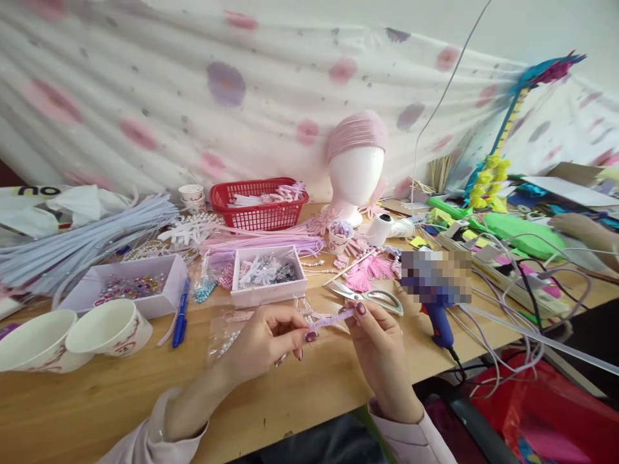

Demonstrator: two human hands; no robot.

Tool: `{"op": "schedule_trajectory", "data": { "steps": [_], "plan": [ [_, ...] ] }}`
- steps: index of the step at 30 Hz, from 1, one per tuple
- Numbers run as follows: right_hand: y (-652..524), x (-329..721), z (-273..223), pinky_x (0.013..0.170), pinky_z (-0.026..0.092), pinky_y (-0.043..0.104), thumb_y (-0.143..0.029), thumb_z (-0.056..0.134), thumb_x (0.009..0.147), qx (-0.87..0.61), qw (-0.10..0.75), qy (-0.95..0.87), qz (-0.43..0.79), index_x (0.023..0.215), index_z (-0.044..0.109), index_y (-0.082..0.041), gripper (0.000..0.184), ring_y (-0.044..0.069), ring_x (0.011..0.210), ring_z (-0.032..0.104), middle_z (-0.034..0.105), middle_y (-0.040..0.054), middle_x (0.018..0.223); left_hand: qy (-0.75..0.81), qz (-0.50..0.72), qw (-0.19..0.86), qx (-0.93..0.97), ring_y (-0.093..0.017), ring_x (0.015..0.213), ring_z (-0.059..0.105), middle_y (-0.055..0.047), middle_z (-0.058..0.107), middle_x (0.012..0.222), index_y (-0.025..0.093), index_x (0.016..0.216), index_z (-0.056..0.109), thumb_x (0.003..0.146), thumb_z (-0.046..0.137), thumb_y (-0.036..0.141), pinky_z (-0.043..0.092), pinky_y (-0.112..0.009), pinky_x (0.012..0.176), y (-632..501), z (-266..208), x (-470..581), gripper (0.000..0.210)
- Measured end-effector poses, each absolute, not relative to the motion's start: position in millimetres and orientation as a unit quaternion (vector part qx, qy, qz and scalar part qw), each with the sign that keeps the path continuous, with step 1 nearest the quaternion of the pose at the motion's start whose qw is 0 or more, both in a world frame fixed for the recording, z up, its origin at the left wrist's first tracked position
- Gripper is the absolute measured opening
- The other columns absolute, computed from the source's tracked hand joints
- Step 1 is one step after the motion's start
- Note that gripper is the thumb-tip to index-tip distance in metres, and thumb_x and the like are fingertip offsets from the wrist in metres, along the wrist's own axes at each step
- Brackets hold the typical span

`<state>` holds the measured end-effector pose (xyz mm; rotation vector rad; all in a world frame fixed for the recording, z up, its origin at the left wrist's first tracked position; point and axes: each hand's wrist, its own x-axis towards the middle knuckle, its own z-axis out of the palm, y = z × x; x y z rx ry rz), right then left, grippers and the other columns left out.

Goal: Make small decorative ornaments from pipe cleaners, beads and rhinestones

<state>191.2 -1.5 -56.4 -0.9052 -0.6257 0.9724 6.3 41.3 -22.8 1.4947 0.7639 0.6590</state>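
Between my two hands stretches a short lilac pipe cleaner, held roughly level above the front of the table. My left hand pinches its left end between thumb and forefinger. The right end is pinched in my right hand, thumb against fingers. Just behind my right hand lie open scissors with pale green handles. A blue glue gun, partly blurred out, rests to the right. Under and beside my left hand is a clear plastic bag with pearl-like beads.
Behind are a white box of small ornaments, pink and lilac pipe cleaners, a red basket and a foam head. Paper bowls and a blue pen stand left. Cables and another person's arm are right.
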Motion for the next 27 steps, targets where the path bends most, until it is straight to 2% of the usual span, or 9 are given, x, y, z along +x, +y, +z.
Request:
{"op": "schedule_trajectory", "data": {
  "steps": [2, 4, 8, 11, 15, 19, 22, 25, 27],
  "plan": [
    [-2, 188, -53, 0.066, 0.054, 0.023, -0.04, 0.093, 0.059, -0.404, 0.735, -0.274, 0.471, 0.069, 0.08, -0.024, 0.023, 0.012, 0.067, 0.064, 0.073, 0.0002, 0.069, 0.325, 0.329, 0.528, 0.712, -0.009, 0.048, 0.048, 0.0, 0.063, 0.057, 0.016, 0.068, 0.068, 0.081, 0.064, 0.023, 0.034, -0.021, 0.046, 39, -21, 6, 0.016],
    [-3, 186, -52, 0.063, 0.053, 0.021, -0.04, 0.093, 0.059, -0.398, 0.732, -0.264, 0.485, 0.07, 0.08, -0.023, 0.024, 0.01, 0.063, 0.061, 0.071, -0.0009, 0.065, 0.307, 0.367, 0.432, 0.764, -0.012, 0.055, 0.053, -0.001, 0.066, 0.062, 0.017, 0.069, 0.07, 0.082, 0.059, 0.014, 0.038, -0.022, 0.051, 37, -22, 6, 0.017],
    [-5, 183, -52, 0.059, 0.054, 0.02, -0.039, 0.092, 0.059, -0.399, 0.73, -0.249, 0.496, 0.071, 0.08, -0.021, 0.025, 0.01, 0.057, 0.059, 0.068, -0.0014, 0.06, 0.289, 0.399, 0.29, 0.821, -0.013, 0.057, 0.056, -0.002, 0.066, 0.063, 0.017, 0.071, 0.069, 0.086, 0.056, 0.011, 0.04, -0.024, 0.055, 36, -25, 4, 0.021],
    [-5, 180, -53, 0.056, 0.054, 0.02, -0.037, 0.092, 0.061, -0.393, 0.728, -0.238, 0.508, 0.071, 0.079, -0.02, 0.023, 0.01, 0.056, 0.059, 0.068, -0.0004, 0.062, 0.293, 0.376, 0.228, 0.849, -0.014, 0.056, 0.056, -0.003, 0.064, 0.061, 0.017, 0.072, 0.069, 0.09, 0.056, 0.014, 0.041, -0.025, 0.055, 37, -27, 2, 0.023],
    [-5, 178, -54, 0.054, 0.054, 0.022, -0.035, 0.091, 0.063, -0.388, 0.729, -0.233, 0.514, 0.071, 0.079, -0.02, 0.021, 0.011, 0.055, 0.061, 0.071, 0.0014, 0.067, 0.29, 0.362, 0.202, 0.863, -0.016, 0.061, 0.059, -0.005, 0.066, 0.065, 0.018, 0.074, 0.07, 0.093, 0.052, 0.016, 0.043, -0.026, 0.059, 39, -30, 0, 0.026],
    [-5, 185, -55, 0.055, 0.054, 0.024, -0.04, 0.09, 0.063, -0.416, 0.72, -0.278, 0.481, 0.073, 0.08, -0.021, 0.023, 0.013, 0.056, 0.062, 0.073, 0.002, 0.067, 0.318, 0.314, 0.259, 0.856, -0.018, 0.071, 0.061, -0.006, 0.069, 0.075, 0.018, 0.079, 0.07, 0.094, 0.052, 0.019, 0.043, -0.027, 0.067, 41, -27, 2, 0.023],
    [-5, 193, -54, 0.061, 0.054, 0.027, -0.042, 0.088, 0.066, -0.443, 0.718, -0.332, 0.422, 0.075, 0.08, -0.022, 0.023, 0.014, 0.06, 0.063, 0.076, 0.0032, 0.073, 0.325, 0.253, 0.404, 0.817, -0.017, 0.073, 0.059, -0.004, 0.066, 0.076, 0.018, 0.084, 0.069, 0.098, 0.048, 0.028, 0.042, -0.028, 0.07, 41, -22, 6, 0.027],
    [-7, 197, -53, 0.064, 0.054, 0.028, -0.044, 0.085, 0.07, -0.445, 0.708, -0.367, 0.408, 0.076, 0.079, -0.021, 0.024, 0.015, 0.064, 0.064, 0.076, 0.0042, 0.074, 0.3, 0.194, 0.563, 0.745, -0.015, 0.062, 0.053, 0.0, 0.057, 0.068, 0.016, 0.096, 0.068, 0.099, 0.042, 0.038, 0.042, -0.027, 0.064, 40, -19, 10, 0.035],
    [-8, 196, -52, 0.063, 0.054, 0.028, -0.046, 0.082, 0.074, -0.43, 0.7, -0.373, 0.431, 0.075, 0.074, -0.021, 0.026, 0.016, 0.063, 0.065, 0.076, 0.0037, 0.073, 0.298, 0.184, 0.588, 0.729, -0.015, 0.062, 0.051, 0.001, 0.056, 0.07, 0.016, 0.103, 0.067, 0.099, 0.042, 0.039, 0.041, -0.026, 0.063, 38, -18, 11, 0.034]
  ]
}}
